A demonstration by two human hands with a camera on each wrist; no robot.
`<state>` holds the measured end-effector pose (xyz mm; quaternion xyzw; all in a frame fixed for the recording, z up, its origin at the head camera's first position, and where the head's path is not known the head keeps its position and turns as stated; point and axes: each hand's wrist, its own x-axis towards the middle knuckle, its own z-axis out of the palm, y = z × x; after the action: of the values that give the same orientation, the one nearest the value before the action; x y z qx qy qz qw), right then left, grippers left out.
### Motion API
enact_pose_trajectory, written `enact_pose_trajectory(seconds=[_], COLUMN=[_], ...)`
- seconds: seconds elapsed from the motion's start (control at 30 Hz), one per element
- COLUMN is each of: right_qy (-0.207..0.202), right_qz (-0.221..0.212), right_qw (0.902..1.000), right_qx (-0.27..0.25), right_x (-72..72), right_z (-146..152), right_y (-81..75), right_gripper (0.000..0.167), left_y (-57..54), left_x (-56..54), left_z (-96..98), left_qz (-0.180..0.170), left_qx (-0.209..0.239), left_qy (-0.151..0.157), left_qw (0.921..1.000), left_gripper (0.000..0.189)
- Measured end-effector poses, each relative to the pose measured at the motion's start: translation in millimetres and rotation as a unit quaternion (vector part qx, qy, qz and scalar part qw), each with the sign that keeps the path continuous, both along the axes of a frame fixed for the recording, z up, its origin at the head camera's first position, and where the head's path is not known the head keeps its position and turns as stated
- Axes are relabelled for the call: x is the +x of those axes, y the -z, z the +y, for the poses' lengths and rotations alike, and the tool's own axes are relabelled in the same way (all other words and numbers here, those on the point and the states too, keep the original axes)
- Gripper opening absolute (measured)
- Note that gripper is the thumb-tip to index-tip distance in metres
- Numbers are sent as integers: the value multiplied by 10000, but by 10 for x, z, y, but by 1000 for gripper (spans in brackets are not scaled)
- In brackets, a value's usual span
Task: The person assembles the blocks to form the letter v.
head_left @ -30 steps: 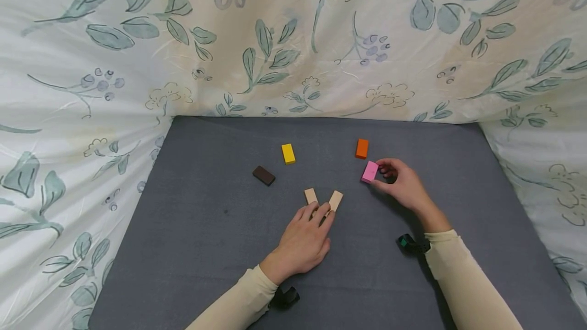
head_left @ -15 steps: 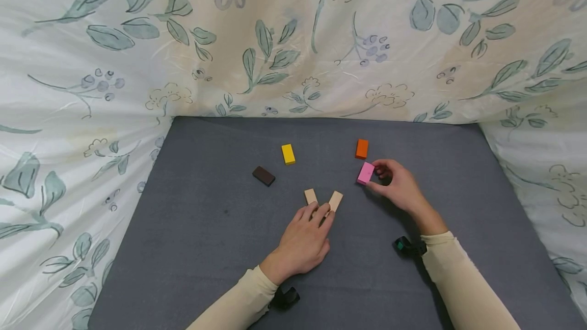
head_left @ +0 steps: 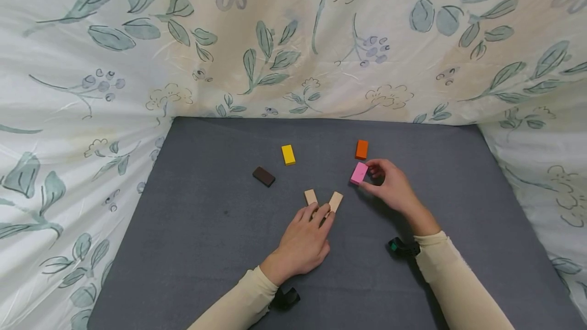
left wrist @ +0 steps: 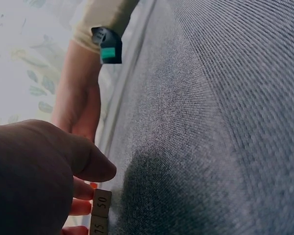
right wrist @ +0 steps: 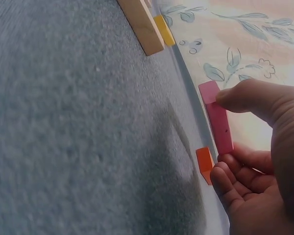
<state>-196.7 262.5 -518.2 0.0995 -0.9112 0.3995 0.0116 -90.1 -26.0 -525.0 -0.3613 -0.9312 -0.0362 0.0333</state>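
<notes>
Now the left hand point(head_left: 302, 243) rests palm-down and outstretched on pale blocks point(head_left: 336, 200); the right hand point(head_left: 393, 188) pinches a pink block point(head_left: 359, 172).

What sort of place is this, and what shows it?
Probably an indoor tabletop recording corner: floral cloth borders the grey surface at its back and sides, and a black device, likely a camera, sits at each wrist.

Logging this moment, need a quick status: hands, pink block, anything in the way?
Right hand pinches pink block. Left hand over near ends of pale blocks. Orange block close to pink, not touching; nothing visibly in the way.
</notes>
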Motion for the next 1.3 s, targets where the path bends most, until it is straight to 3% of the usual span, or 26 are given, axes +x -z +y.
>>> enact_pose_trajectory(seconds=[0.6, 1.3], right_qy=[-117, -96], right_qz=[-13, -60], right_qw=[9999, 9998], right_qx=[-33, 171], right_x=[65, 127], right_z=[-221, -340], right_y=[-8, 102], right_gripper=[58, 58], left_y=[-17, 0], left_x=[-1, -1], left_z=[0, 6], left_qz=[-17, 84], left_qx=[-10, 14], left_qy=[-28, -7], left_qw=[10000, 10000], left_gripper=[56, 57])
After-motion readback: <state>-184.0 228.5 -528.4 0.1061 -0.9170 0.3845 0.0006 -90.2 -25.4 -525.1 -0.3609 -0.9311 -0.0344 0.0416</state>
